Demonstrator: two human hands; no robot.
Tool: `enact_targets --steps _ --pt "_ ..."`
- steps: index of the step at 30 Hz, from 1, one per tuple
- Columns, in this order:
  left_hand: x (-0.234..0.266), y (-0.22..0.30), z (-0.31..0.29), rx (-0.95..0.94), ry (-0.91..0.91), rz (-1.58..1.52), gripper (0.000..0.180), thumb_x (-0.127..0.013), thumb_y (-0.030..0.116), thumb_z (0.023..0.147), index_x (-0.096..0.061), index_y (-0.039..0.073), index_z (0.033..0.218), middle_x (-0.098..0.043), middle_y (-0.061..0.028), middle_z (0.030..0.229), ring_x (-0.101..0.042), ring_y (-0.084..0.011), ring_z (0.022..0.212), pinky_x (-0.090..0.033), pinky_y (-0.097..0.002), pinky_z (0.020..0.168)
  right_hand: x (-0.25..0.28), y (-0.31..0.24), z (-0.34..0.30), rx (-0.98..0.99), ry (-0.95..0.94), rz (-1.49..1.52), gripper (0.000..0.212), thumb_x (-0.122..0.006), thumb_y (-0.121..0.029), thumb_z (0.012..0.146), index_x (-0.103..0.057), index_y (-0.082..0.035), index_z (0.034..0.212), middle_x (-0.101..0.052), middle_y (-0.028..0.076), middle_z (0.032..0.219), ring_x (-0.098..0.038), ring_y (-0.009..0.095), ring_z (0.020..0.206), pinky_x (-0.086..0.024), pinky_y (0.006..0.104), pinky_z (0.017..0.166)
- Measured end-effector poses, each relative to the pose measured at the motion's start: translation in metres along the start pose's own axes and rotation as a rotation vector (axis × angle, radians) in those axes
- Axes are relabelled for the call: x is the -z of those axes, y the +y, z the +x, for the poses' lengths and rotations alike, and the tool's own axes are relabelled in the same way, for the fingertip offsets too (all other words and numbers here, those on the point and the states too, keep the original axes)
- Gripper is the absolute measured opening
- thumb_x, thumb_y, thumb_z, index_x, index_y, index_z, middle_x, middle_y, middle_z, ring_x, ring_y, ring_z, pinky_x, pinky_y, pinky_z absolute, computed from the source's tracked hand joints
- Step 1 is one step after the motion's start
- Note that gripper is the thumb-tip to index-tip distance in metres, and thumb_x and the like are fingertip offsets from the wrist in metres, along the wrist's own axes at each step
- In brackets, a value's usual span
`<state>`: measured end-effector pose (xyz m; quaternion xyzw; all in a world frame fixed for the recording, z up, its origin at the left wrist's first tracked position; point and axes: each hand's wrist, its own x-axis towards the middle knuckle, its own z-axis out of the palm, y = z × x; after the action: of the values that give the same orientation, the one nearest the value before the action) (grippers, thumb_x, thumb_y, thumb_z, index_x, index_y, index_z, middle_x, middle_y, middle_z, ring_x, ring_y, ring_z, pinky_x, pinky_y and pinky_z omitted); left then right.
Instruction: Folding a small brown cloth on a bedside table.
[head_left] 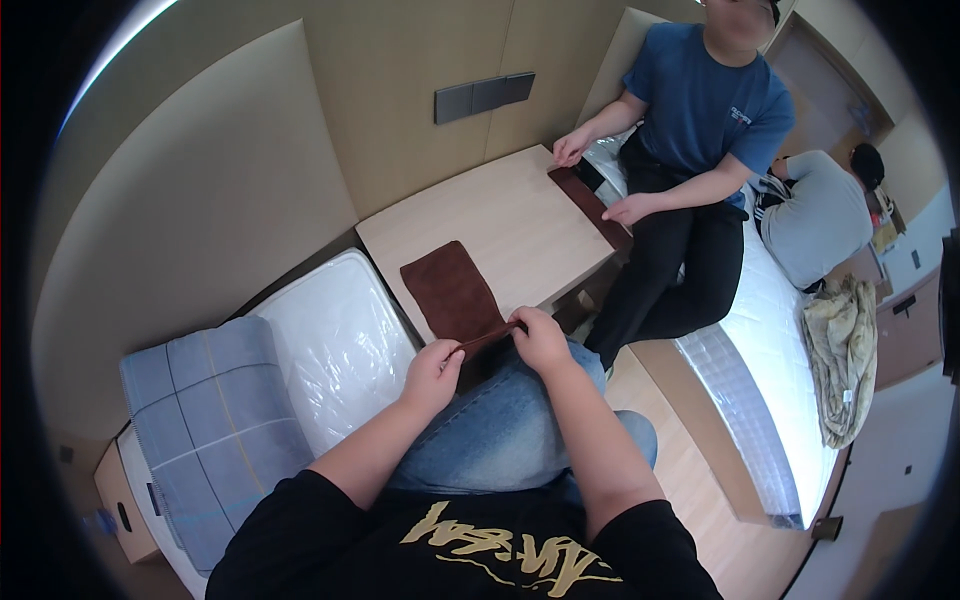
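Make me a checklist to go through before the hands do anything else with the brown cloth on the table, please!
1. Left hand holding the cloth: ok, it pinches the near edge.
2. Right hand holding too: ok, near the right corner.
3. Far part on the table: ok, it lies there.
4. Whole cloth flat: not ok, the near edge is gathered up in the hands.
5. Other person's hands away from it: ok, they're at the other cloth.
6. Underside clean: cannot tell, it's hidden.
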<state>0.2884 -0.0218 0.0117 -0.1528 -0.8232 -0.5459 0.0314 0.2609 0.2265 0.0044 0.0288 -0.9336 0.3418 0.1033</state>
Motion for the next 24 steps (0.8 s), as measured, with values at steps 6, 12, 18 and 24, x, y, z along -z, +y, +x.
enact_targets --steps 6,12,18,24 --pt "0.023 -0.024 -0.02 0.158 -0.029 -0.131 0.017 -0.066 0.014 0.107 -0.071 -0.001 0.113 -0.074 -0.0158 0.101 -0.072 -0.0266 0.094 -0.056 -0.0369 0.087 0.012 -0.024 -0.018 -0.17 -0.157 0.473 0.013 -0.078 -0.005 0.094 -0.075 -0.003 0.106 -0.078 0.011 0.109 -0.073 0.025 0.107 -0.056 0.0346 0.096" --pt "0.034 -0.027 -0.008 0.193 0.042 -0.217 0.019 -0.063 0.015 0.111 -0.069 -0.001 0.118 -0.071 -0.0085 0.096 -0.066 -0.0153 0.09 -0.054 -0.0316 0.085 0.018 -0.035 -0.008 -0.275 -0.187 0.933 0.011 -0.074 -0.004 0.102 -0.074 -0.001 0.113 -0.076 0.002 0.11 -0.068 0.012 0.107 -0.052 0.0287 0.098" --pt "0.03 -0.048 0.039 0.22 0.155 -0.303 0.017 -0.06 0.016 0.113 -0.066 0.0 0.116 -0.067 -0.0045 0.095 -0.062 -0.012 0.089 -0.052 -0.0291 0.083 -0.013 -0.028 0.043 -0.327 -0.225 0.983 0.008 -0.067 -0.008 0.108 -0.068 -0.004 0.115 -0.072 -0.002 0.105 -0.064 0.006 0.1 -0.05 0.0235 0.091" --pt "0.025 -0.069 0.085 0.43 0.248 -0.466 0.015 -0.058 0.021 0.115 -0.064 0.008 0.112 -0.067 0.0021 0.09 -0.058 -0.0046 0.07 -0.049 -0.0235 0.057 -0.074 -0.013 0.093 -0.295 0.019 0.893 0.011 -0.069 -0.012 0.108 -0.068 -0.003 0.115 -0.065 -0.006 0.087 -0.055 0.003 0.078 -0.047 0.023 0.072"
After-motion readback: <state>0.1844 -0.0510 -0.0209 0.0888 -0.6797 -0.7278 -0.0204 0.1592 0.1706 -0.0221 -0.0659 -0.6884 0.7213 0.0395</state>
